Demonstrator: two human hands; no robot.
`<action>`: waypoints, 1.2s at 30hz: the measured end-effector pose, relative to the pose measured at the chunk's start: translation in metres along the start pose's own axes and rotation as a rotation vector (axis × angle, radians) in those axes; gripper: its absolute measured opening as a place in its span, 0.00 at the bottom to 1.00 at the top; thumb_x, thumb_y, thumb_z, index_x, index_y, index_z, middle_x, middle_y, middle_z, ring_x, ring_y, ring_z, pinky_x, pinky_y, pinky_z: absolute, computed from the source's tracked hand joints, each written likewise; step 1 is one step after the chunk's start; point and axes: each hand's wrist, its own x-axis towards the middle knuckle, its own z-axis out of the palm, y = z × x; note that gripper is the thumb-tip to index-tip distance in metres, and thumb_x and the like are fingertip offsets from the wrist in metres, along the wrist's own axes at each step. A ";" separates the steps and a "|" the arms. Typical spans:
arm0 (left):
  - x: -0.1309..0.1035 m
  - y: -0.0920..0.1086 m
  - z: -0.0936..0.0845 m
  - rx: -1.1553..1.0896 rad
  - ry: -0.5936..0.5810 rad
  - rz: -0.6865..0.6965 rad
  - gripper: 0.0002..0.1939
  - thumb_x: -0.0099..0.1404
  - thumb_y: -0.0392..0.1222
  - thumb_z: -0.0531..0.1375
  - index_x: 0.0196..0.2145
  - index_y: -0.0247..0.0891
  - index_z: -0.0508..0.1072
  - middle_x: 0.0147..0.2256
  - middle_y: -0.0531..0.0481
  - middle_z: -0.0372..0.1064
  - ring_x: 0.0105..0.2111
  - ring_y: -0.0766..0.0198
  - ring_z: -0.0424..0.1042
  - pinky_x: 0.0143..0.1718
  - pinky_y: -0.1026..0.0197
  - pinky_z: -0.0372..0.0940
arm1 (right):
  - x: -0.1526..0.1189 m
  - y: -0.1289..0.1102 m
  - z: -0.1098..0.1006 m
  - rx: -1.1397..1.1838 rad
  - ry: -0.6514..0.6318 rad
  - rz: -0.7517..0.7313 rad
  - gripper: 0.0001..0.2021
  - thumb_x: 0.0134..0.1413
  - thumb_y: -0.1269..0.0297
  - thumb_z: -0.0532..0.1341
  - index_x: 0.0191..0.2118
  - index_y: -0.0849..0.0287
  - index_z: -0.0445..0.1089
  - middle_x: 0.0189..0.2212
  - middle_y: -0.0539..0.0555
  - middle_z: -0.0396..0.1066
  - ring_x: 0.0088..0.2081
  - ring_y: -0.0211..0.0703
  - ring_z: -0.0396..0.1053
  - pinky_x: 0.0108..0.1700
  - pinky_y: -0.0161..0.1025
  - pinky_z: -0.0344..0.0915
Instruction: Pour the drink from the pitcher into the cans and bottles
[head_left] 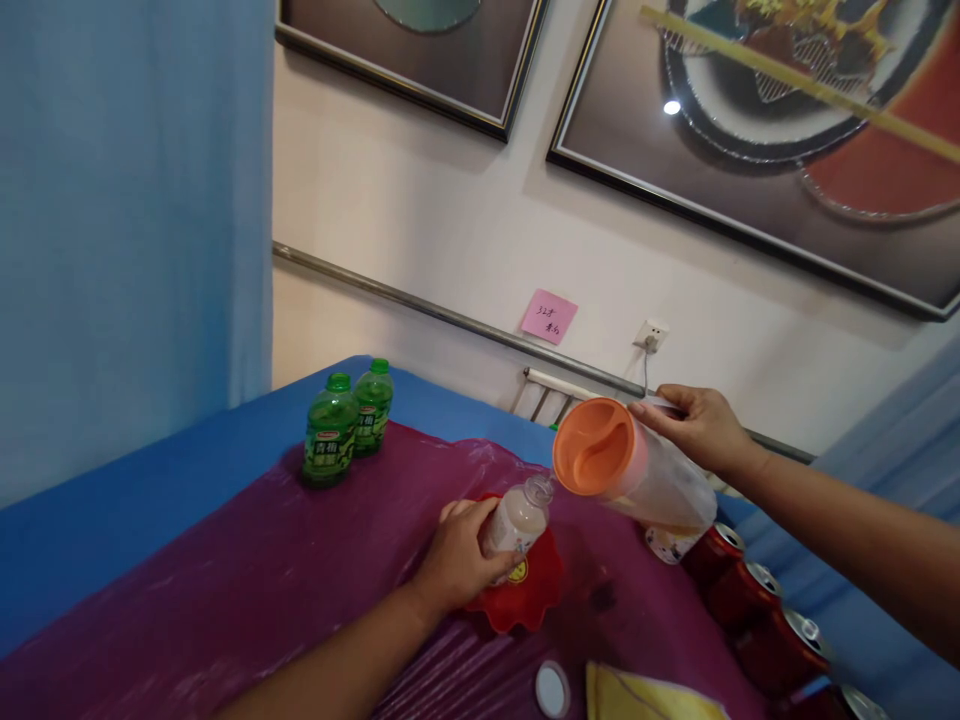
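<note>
My left hand (pixel 459 560) is wrapped round a small clear bottle (pixel 516 520), which tilts to the right over a red scalloped dish (pixel 536 590). The bottle is uncapped, with pale contents. My right hand (pixel 701 425) grips the handle of a translucent pitcher (pixel 667 487) with an orange lid (pixel 595 447). The pitcher is tipped left, its lid close to the bottle's mouth. Whether liquid is flowing between them is hard to make out.
Two green bottles (pixel 330 432) stand at the back left on the purple cover (pixel 300 570). Several red cans (pixel 742 595) line the right edge. A white cap (pixel 553 690) and a yellow cloth (pixel 637 695) lie near the front. Behind is a wall rail (pixel 420 305).
</note>
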 end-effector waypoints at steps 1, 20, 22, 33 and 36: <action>0.000 0.000 0.000 0.001 -0.002 -0.003 0.35 0.49 0.49 0.74 0.54 0.42 0.74 0.47 0.45 0.77 0.48 0.47 0.72 0.55 0.47 0.60 | 0.000 0.000 0.000 -0.004 0.001 -0.002 0.31 0.48 0.32 0.60 0.18 0.53 0.50 0.17 0.45 0.46 0.21 0.33 0.46 0.21 0.35 0.44; 0.001 0.001 -0.001 0.001 -0.028 -0.018 0.35 0.49 0.48 0.74 0.55 0.41 0.73 0.47 0.45 0.76 0.49 0.48 0.70 0.55 0.49 0.59 | -0.001 -0.004 -0.004 -0.017 -0.012 0.012 0.32 0.48 0.30 0.60 0.18 0.53 0.50 0.17 0.45 0.46 0.21 0.34 0.46 0.21 0.35 0.44; 0.001 0.000 -0.001 0.003 -0.027 -0.015 0.35 0.49 0.48 0.74 0.55 0.41 0.73 0.48 0.45 0.76 0.49 0.48 0.70 0.55 0.49 0.59 | -0.001 -0.004 -0.004 -0.022 -0.006 0.003 0.32 0.48 0.29 0.59 0.18 0.53 0.50 0.17 0.45 0.46 0.21 0.34 0.47 0.21 0.35 0.44; 0.001 0.000 -0.001 0.005 -0.014 -0.014 0.35 0.49 0.48 0.74 0.54 0.41 0.74 0.47 0.45 0.76 0.49 0.48 0.71 0.55 0.48 0.60 | -0.002 -0.002 -0.005 -0.037 -0.002 -0.001 0.32 0.48 0.31 0.60 0.18 0.53 0.49 0.17 0.45 0.46 0.21 0.34 0.46 0.21 0.35 0.45; 0.000 -0.001 0.000 0.001 -0.005 -0.015 0.35 0.49 0.48 0.74 0.54 0.43 0.74 0.47 0.45 0.76 0.49 0.48 0.71 0.55 0.48 0.60 | -0.002 -0.001 -0.004 -0.033 -0.005 0.007 0.32 0.48 0.31 0.60 0.18 0.53 0.50 0.17 0.45 0.46 0.21 0.33 0.47 0.21 0.35 0.45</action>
